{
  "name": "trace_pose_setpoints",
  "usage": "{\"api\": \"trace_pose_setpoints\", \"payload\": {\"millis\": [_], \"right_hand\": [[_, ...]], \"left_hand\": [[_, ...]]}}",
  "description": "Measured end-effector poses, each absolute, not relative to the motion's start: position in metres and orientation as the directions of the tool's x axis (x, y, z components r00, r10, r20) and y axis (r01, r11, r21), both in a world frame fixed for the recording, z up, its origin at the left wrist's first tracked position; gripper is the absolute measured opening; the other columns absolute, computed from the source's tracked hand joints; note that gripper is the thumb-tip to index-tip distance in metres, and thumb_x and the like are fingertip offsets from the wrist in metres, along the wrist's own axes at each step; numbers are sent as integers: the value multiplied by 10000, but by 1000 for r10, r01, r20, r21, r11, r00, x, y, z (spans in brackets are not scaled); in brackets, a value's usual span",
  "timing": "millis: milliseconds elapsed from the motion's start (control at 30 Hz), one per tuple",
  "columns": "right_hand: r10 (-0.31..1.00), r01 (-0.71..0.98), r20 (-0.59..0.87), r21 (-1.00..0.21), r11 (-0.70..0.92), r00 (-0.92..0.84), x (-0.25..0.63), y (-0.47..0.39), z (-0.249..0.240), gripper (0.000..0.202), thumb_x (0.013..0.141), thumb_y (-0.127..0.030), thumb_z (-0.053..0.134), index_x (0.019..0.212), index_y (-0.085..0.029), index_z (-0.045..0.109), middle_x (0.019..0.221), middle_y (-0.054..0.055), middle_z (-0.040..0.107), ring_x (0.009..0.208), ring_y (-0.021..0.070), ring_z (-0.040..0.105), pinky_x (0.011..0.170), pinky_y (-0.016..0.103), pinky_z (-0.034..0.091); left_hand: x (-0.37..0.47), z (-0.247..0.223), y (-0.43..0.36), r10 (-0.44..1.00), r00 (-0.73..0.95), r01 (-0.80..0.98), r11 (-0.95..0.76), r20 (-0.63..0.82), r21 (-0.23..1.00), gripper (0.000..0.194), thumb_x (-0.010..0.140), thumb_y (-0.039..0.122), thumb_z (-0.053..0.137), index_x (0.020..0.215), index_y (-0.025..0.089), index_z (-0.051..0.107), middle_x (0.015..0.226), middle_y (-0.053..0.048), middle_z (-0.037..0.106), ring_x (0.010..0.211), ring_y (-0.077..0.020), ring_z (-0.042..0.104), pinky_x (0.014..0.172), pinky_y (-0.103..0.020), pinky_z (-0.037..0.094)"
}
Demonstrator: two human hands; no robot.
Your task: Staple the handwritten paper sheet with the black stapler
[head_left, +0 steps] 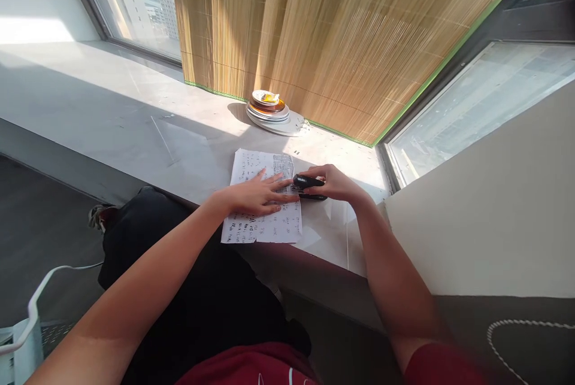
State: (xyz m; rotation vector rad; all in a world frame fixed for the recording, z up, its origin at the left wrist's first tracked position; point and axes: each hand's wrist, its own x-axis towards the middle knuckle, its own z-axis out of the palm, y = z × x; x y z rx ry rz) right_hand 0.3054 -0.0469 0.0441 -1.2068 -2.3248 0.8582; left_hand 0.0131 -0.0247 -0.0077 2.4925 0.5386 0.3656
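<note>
White paper covered with handwriting (269, 229) lies on the window ledge before me; whether it is one sheet or more I cannot tell. My left hand (257, 194) rests flat on it, fingers spread toward the right edge. A black stapler (308, 181) sits at that right edge, its front end over the paper. Around its upper part my right hand (335, 182) is closed, thumb on the near side. The stapler's lower arm shows below the hand. Part of its body is hidden by my fingers.
A stack of plates (268, 117), with a small yellow packet (270, 97) on top, stands beyond the paper. Behind hangs a bamboo blind (314, 44). The pale ledge (112, 103) extends left; a white wall (485, 193) borders it at right. A white cable (54, 274) curves at lower left.
</note>
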Motion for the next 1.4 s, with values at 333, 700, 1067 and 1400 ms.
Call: {"api": "trace_pose_setpoints", "payload": {"millis": [333,700,1067,1400], "right_hand": [[823,672,77,-537,510,-563,293,-51,41,231,894,-304,731,1098,-270,835,918,27,743,840,230,657,756,358,498],[854,713,57,-522,467,-518,285,-55,40,228,856,-246,716,1053,-266,829,890,24,727,826,233,638,739,365,461],[897,893,-32,-110,435,-441,255,-71,48,215,920,-127,644,1075,-229,753,1047,84,752,988,271,661,723,336,389],[904,839,174,-336,428,-391,295,-66,17,198,986,-398,684,1106,-246,725,1028,55,773,926,248,679,771,331,456]], "left_hand": [[12,-12,-23,426,887,271,-790,176,550,437,954,464,691,1390,496,708,1674,61,501,1620,-351,355,1338,-604,161],[13,-11,-24,429,889,277,-785,162,554,462,946,432,705,1402,501,700,1691,74,475,1632,-357,327,1347,-628,132],[13,-3,-28,417,908,401,-819,-54,410,555,1077,454,500,1627,508,447,1827,98,98,1687,-370,122,1336,-665,-50],[3,-2,-21,397,917,367,-823,-22,434,504,1064,449,552,1559,543,531,1804,116,200,1679,-338,195,1355,-632,19]]}}
